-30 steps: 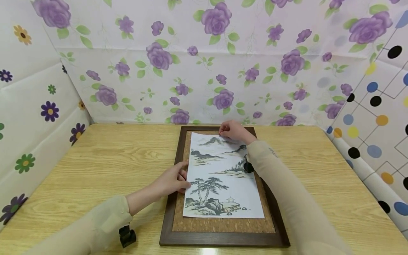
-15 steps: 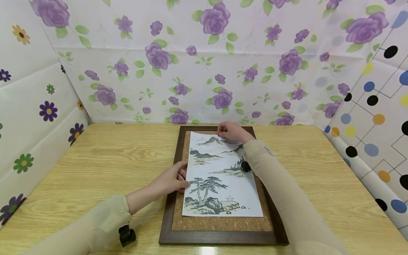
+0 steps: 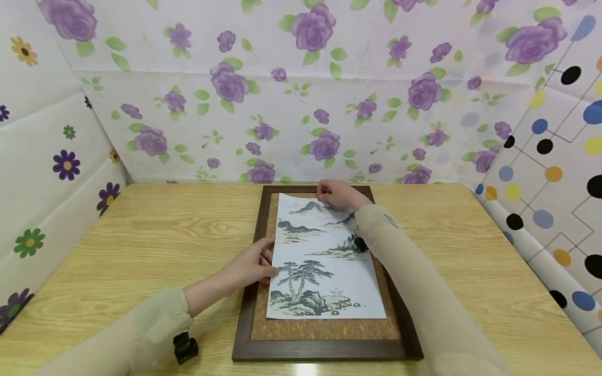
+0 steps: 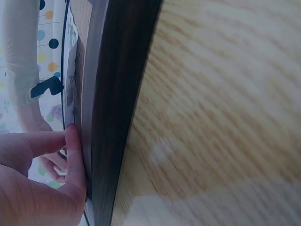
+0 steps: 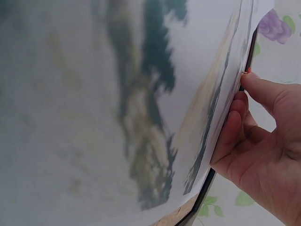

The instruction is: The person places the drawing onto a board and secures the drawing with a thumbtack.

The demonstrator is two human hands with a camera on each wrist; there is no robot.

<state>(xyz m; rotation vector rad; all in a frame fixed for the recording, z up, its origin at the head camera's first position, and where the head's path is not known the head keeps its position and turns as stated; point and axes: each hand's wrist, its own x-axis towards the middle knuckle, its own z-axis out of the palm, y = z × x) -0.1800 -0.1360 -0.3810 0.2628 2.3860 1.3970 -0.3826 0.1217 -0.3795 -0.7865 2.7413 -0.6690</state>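
A sheet of paper with a printed ink landscape (image 3: 350, 274) lies on a cork board (image 3: 326, 330) with a dark brown frame (image 3: 324, 350). My left hand (image 3: 252, 263) pinches the sheet's left edge between thumb and finger, close over the cork, as the left wrist view (image 4: 70, 136) also shows. At the sheet's top edge is my right hand (image 3: 339, 192), its other fingers curled against the paper. A small red push pin (image 5: 248, 70) shows at the right thumb's tip, mostly hidden by the fingers.
The board lies flat on a light wooden table (image 3: 188, 219). Behind stands a backdrop with purple flowers (image 3: 324, 146), with patterned sheets on both sides. A black wrist camera (image 3: 185, 347) hangs at the left cuff, another (image 3: 361, 244) at the right.
Everything in the head view has slid slightly left together. Both hands keep their places on the sheet, which lies the same way on the board.
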